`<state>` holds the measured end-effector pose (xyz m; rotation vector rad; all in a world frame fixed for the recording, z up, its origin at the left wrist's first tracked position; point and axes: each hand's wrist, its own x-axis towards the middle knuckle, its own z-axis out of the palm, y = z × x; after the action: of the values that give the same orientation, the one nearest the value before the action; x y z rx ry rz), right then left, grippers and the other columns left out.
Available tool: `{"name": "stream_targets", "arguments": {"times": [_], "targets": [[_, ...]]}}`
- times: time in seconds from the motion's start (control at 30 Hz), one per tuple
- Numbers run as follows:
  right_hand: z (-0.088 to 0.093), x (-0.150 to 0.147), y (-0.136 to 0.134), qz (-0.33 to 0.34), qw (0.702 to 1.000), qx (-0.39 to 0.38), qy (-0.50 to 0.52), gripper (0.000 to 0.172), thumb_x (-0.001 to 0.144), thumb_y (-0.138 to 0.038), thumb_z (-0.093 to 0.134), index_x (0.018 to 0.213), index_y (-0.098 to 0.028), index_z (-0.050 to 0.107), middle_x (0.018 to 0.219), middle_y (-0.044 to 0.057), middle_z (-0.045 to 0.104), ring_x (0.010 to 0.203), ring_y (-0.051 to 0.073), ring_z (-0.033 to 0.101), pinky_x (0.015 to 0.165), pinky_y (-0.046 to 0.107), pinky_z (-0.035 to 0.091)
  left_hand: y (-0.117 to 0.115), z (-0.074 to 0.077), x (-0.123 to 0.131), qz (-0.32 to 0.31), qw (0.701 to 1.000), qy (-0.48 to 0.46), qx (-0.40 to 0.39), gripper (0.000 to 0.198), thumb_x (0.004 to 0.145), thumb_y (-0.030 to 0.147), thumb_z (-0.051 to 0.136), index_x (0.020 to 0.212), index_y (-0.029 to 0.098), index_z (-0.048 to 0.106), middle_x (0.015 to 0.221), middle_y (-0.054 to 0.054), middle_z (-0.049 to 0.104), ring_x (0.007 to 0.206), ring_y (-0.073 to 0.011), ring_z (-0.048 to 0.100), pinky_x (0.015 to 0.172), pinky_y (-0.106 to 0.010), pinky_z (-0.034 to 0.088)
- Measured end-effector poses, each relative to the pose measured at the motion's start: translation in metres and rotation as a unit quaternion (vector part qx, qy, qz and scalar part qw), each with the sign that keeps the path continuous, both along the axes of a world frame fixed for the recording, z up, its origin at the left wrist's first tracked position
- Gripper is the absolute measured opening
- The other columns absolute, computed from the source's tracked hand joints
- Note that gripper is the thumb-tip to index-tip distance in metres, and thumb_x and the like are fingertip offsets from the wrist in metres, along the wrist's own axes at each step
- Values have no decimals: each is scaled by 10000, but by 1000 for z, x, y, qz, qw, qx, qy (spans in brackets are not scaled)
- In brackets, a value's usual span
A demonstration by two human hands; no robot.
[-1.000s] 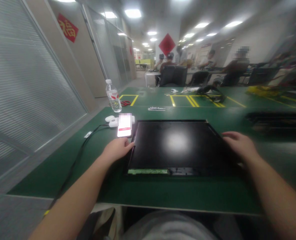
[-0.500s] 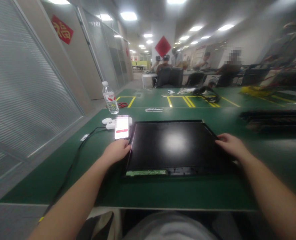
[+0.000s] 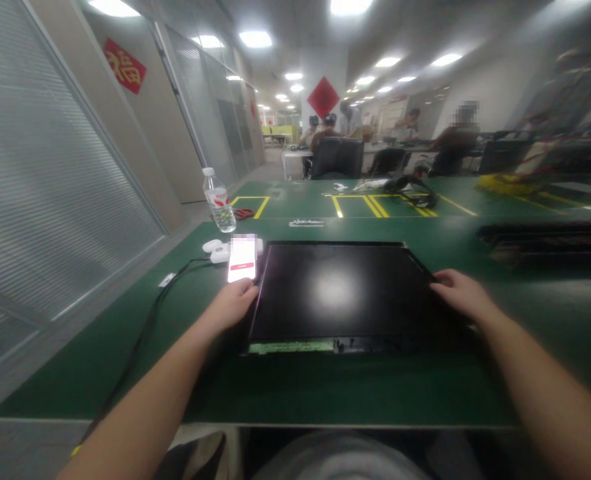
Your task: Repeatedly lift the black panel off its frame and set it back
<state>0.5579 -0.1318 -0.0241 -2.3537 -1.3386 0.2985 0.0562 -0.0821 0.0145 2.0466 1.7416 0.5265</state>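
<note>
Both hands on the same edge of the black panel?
No, the left hand is at the left edge of the black panel and the right hand at its right edge.

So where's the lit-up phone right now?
In the head view, the phone is left of centre, just beyond the left hand, beside the far part of the black panel's left edge.

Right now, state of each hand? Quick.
Left hand: closed on the left edge of the flat black rectangular display panel, fingers partly hidden.
Right hand: closed on that panel's right edge.
</note>
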Motion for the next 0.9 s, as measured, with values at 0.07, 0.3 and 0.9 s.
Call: {"name": "stream_targets", "arguments": {"times": [0.07, 0.3, 0.9], "targets": [[1, -1, -1, 1, 1000, -4, -4, 364, 834, -336, 618, 1146, -169, 704, 1010, 115, 736, 915, 272, 686, 771, 358, 510, 0, -2, 0, 14, 999, -41, 0, 261, 831, 352, 490, 602, 236, 442, 601, -3, 516, 617, -198, 495, 575, -303, 328], [3, -2, -1, -1, 1000, -16, -4, 381, 852, -341, 613, 1180, -165, 694, 1027, 118, 731, 916, 270, 681, 748, 347, 498, -2, -6, 3, 36, 984, -175, -13, 253, 761, 322, 562, 588, 233, 400, 541, 47, 413, 538, -140, 398, 526, -263, 291], [-1, 2, -1, 10, 1000, -4, 11, 368, 831, -346, 608, 1144, -169, 686, 978, 110, 737, 878, 271, 691, 739, 357, 512, -10, -5, 16, 126, 884, -424, -153, 307, 697, 251, 694, 865, 238, 437, 595, 61, 601, 454, -148, 594, 444, -223, 425]]}}
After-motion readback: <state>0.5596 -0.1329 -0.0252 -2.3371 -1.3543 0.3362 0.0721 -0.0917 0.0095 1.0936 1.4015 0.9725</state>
